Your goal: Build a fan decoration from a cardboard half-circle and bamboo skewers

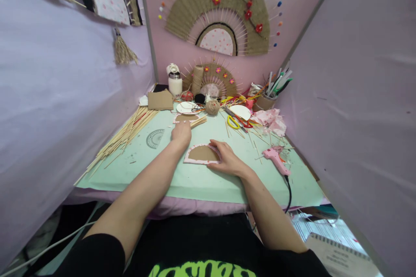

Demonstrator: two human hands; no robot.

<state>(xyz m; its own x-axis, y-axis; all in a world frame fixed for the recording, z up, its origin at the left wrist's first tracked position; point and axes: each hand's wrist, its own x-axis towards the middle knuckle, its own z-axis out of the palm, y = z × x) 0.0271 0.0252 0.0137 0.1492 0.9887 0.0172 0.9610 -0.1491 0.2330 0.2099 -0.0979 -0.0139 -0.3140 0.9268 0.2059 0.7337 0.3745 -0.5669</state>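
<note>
A cardboard half-circle (204,154) with a pink-spotted white fabric border lies on the table in front of me. My right hand (225,159) grips its right end, thumb at the near edge and fingers over the curved rim. Farther forward, my left hand (181,134) is closed at the left end of a bundle of short wooden sticks (199,121). Its fingertips are hidden, so what they pinch does not show. Just beyond that hand rests a second fabric-edged half-circle (186,117).
Long wooden sticks (120,136) and a protractor (155,139) lie left. A pink glue gun (276,160) with a cord sits right, near yellow-handled scissors (233,122). Behind stand a twine ball (212,107), a white bottle (175,84) and a tool pot (264,101).
</note>
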